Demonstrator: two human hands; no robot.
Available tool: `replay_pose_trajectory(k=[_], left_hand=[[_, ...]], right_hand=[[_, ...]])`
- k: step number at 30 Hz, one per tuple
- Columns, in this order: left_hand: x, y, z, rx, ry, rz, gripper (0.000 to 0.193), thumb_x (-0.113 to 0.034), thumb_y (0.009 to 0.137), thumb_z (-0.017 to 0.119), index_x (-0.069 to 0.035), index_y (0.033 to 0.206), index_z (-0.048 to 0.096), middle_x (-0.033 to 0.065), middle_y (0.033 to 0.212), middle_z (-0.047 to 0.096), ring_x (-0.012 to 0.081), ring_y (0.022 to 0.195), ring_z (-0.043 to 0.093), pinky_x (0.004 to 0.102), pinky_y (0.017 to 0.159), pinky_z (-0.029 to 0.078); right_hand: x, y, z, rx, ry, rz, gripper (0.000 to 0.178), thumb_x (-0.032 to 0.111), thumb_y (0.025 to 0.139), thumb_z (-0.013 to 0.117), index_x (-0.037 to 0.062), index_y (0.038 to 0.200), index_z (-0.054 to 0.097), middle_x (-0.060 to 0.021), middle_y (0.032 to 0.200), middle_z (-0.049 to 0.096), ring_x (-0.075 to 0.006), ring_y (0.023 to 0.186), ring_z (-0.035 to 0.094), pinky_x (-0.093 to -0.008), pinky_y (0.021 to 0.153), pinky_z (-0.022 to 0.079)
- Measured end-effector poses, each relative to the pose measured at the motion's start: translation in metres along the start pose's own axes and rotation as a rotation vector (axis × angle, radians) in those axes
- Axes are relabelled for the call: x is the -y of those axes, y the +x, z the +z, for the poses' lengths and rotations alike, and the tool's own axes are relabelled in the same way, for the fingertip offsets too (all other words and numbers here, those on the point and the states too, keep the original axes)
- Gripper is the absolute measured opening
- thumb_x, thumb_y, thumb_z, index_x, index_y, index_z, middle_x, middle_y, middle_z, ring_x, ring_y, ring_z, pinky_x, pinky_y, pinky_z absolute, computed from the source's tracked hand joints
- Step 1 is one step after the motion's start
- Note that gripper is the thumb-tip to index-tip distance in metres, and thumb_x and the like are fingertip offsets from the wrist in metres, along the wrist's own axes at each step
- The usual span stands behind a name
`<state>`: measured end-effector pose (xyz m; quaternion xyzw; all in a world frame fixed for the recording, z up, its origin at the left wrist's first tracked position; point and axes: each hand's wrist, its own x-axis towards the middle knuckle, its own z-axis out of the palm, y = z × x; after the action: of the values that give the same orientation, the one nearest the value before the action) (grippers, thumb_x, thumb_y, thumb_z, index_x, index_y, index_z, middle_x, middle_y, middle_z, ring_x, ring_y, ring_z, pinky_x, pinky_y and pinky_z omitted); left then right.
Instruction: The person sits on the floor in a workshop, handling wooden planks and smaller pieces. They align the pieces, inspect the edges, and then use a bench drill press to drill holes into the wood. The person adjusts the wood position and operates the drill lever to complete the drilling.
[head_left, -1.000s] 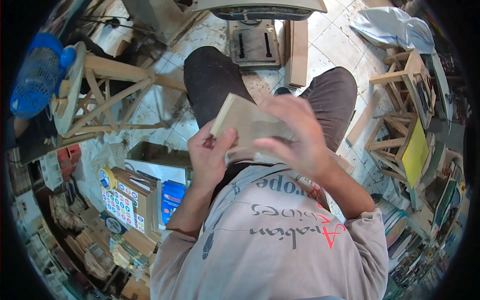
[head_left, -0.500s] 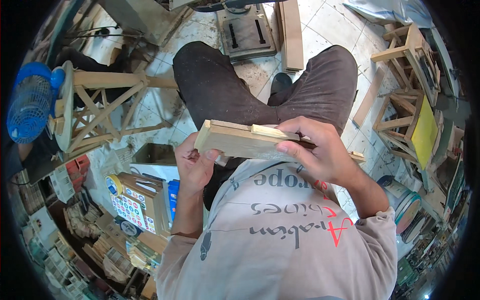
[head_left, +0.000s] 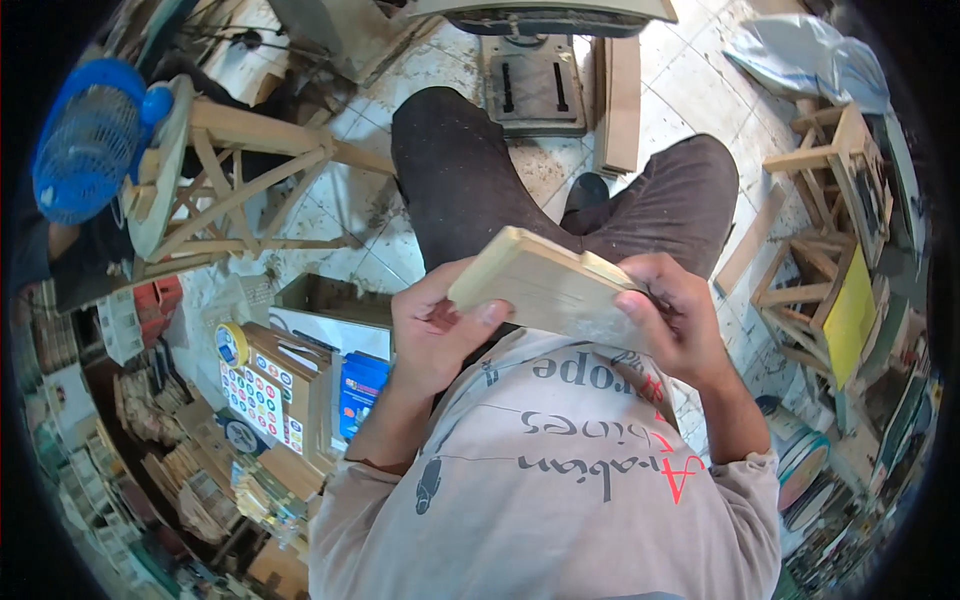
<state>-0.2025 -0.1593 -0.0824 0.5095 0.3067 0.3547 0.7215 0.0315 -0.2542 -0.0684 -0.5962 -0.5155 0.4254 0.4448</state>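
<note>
A pale wooden board (head_left: 555, 290) is held above my lap, its broad face tilted up toward me. A lighter strip or raised step runs along part of its far edge. My left hand (head_left: 443, 322) grips the board's left end, with the thumb on the broad face and the fingers behind. At the other end my right hand (head_left: 680, 318) is closed on it, thumb on the face, its curled fingers partly hidden at the far edge.
To the left stand a wooden stool (head_left: 245, 190), a blue fan (head_left: 90, 145) and a cardboard box (head_left: 285, 390). A machine base (head_left: 535, 90) and upright boards (head_left: 620, 105) are ahead. Small wooden frames (head_left: 815, 280) and a paint bucket (head_left: 795, 450) are at the right.
The board has turned so its broad face shows more and its right end slopes nearer me. My right hand has shifted its grip toward that end. The whole view has swung slightly.
</note>
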Motion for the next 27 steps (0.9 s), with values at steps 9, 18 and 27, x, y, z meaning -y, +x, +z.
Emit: replay_pose_trajectory(k=[9,18,27], left_hand=[[-0.029,0.008,0.024,-0.044,0.1,0.032,0.036,-0.016,0.091,0.066,0.007,0.117,0.059,0.0099,0.105,0.066,0.0118,0.093,0.06,0.0251,0.082,0.049],[0.006,0.04,0.053,0.173,-0.053,-0.123,0.03,-0.015,0.091,0.066,0.003,0.114,0.057,0.0059,0.105,0.064,0.0083,0.095,0.059,0.0226,0.08,0.049],[0.001,0.078,0.037,-0.103,-0.049,-0.111,0.028,-0.021,0.094,0.059,0.005,0.104,0.062,0.0103,0.089,0.068,0.0134,0.075,0.067,0.0254,0.06,0.059]], right_hand=[[0.0,-0.006,-0.001,-0.023,0.087,0.084,0.019,0.011,0.092,0.062,-0.0036,0.102,0.057,-0.0046,0.082,0.061,-0.0065,0.072,0.052,-0.0224,0.064,0.044],[0.027,0.049,-0.021,-0.048,0.156,0.096,0.022,0.015,0.096,0.057,-0.0042,0.106,0.058,-0.0024,0.086,0.063,-0.0043,0.076,0.053,-0.0215,0.066,0.044],[-0.025,0.065,-0.029,0.053,0.144,0.112,0.037,0.033,0.093,0.063,-0.0022,0.105,0.062,-0.003,0.08,0.063,-0.0067,0.071,0.055,-0.0237,0.063,0.046]])
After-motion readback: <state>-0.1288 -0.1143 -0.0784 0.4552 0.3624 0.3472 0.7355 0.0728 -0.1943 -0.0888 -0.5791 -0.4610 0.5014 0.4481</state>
